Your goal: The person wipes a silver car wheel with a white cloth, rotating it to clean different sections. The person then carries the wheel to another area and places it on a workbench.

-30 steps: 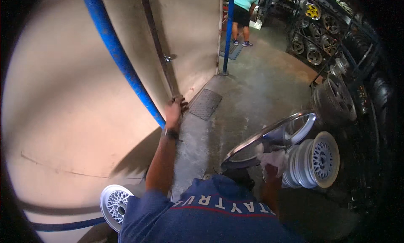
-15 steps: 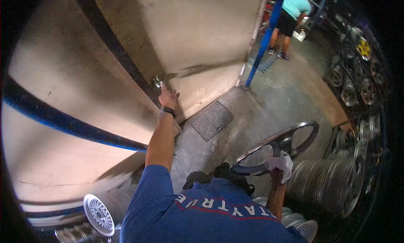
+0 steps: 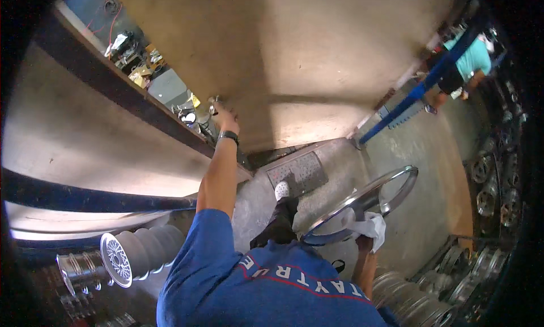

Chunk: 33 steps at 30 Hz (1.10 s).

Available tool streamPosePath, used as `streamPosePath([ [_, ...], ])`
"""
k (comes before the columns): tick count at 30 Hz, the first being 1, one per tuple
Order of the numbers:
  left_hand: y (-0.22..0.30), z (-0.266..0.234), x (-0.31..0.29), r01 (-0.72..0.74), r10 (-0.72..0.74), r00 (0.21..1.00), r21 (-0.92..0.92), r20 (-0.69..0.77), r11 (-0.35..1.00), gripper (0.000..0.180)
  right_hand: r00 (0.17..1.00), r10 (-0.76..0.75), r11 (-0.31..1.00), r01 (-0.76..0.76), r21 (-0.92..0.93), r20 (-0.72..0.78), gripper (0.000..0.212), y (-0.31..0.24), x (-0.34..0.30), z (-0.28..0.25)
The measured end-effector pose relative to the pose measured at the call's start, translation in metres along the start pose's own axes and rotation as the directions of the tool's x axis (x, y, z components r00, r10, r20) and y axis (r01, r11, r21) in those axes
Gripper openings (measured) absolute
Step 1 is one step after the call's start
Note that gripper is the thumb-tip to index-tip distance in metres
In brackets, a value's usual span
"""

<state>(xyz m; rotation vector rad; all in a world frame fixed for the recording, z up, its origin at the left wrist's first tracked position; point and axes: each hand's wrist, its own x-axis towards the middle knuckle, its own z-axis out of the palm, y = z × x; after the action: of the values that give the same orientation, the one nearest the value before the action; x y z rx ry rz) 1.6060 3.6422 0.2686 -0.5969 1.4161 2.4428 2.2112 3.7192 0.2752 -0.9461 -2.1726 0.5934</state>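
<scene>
My left hand (image 3: 228, 118), a dark watch on its wrist, is closed around the metal knob (image 3: 213, 104) of a tan door (image 3: 323, 55). The door stands ajar, with a gap beside the knob. Low on the right, my right hand (image 3: 364, 245) grips a steering wheel (image 3: 369, 201) with a shiny rim, a white cloth (image 3: 374, 227) between hand and wheel. The cloth covers most of those fingers. The wheel is tilted, held off the floor.
Through the gap shows a cluttered room with a grey surface (image 3: 168, 88). A dark mat (image 3: 306, 174) lies at the threshold, my white shoe (image 3: 281, 190) at its edge. Wheel rims (image 3: 118, 259) stand on both sides. A person (image 3: 473, 61) in teal is beyond a blue post (image 3: 419, 89).
The door has swung away from its frame, opening a gap into the room. My left hand stays on the knob. One foot has come forward to the mat, and the steering wheel came along.
</scene>
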Motion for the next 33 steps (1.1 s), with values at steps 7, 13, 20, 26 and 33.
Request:
streamPosePath([
  [7, 0.008, 0.073, 0.119, -0.144, 0.140, 0.982, -0.022, -0.130, 0.989, 0.053, 0.797, 0.481, 0.361, -0.560, 0.746, 0.366, 0.032, -0.001, 0.074, 0.085],
  [13, 0.033, 0.159, 0.176, 0.062, -0.059, 0.998, -0.156, 0.022, 0.986, 0.048, 0.843, 0.240, 0.743, -0.479, 0.468, 0.482, 0.041, -0.030, 0.146, 0.142],
  [20, 0.066, 0.261, 0.176, 0.048, -0.079, 0.956, 0.116, 0.281, 0.992, 0.076, 0.820, 0.165, 0.938, -0.301, 0.169, 0.548, 0.040, -0.023, 0.201, 0.211],
  [26, 0.116, 0.366, 0.102, -0.502, 0.265, 0.699, 0.191, 0.664, 0.844, 0.082, 0.531, 0.054, 0.644, -0.666, 0.377, 0.845, 0.033, -0.133, 0.301, 0.224],
  [33, 0.149, 0.447, 0.082, -0.563, 0.120, 0.576, 0.286, 0.809, 0.775, 0.112, 0.586, -0.191, 0.942, -0.117, 0.315, 0.787, 0.021, -0.171, 0.365, 0.258],
])
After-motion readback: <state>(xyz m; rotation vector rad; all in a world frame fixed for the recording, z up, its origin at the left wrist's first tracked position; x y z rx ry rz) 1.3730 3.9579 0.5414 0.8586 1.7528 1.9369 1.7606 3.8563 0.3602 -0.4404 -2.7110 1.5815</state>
